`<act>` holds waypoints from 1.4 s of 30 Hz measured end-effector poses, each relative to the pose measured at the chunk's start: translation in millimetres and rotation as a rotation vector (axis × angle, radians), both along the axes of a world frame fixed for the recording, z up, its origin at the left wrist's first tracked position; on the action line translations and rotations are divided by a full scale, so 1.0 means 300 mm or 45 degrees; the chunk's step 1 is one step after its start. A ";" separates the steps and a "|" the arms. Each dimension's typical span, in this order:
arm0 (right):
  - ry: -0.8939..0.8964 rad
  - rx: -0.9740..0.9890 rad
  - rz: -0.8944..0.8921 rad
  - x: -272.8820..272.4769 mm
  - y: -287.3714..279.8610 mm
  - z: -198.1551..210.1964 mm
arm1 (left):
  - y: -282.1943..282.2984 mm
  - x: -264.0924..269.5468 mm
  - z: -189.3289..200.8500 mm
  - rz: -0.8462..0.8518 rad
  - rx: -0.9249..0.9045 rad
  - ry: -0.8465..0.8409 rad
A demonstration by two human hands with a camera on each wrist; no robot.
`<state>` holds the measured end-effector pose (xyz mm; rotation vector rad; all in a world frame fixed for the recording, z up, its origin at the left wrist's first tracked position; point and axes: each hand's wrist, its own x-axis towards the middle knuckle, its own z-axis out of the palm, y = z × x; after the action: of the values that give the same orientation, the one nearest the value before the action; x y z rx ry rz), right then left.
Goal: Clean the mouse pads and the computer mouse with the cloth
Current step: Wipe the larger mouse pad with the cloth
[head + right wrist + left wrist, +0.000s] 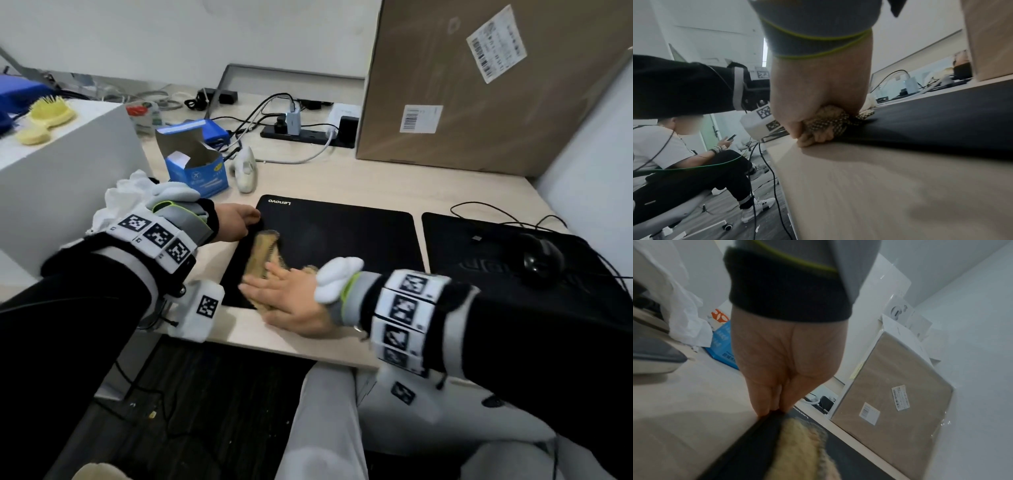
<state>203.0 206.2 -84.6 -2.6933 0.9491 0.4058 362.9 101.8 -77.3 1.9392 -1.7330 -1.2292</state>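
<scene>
A black Lenovo mouse pad [342,240] lies in the middle of the desk. My left hand [253,219] pinches its left edge [768,423] and holds that edge raised off the desk. A tan cloth [262,251] with a checked border lies on the pad's left part. My right hand [260,284] presses flat on the cloth [826,128] at the pad's near left corner, fingers stretched out. A second black mouse pad [479,246] lies to the right, with a black wired computer mouse [543,260] on it.
A big cardboard box [479,85] stands at the back right, a power strip [308,133] with cables beside it. An open blue carton [198,168] and a white box [61,178] stand to the left. A person [674,154] sits beyond the desk's left end.
</scene>
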 end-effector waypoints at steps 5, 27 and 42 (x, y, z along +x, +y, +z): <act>0.079 -0.172 0.245 0.152 -0.095 0.018 | -0.030 0.048 0.036 0.228 0.145 0.348; 0.053 0.005 -0.787 -0.347 -0.299 -0.001 | -0.055 -0.057 0.041 -0.029 -0.092 -0.124; -0.062 0.026 -0.216 -0.033 -0.160 0.062 | -0.004 -0.017 0.057 0.321 0.146 0.467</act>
<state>193.0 158.1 -66.1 -2.5669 1.1416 0.3116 357.8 100.7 -60.1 1.7831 -1.2235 -1.4995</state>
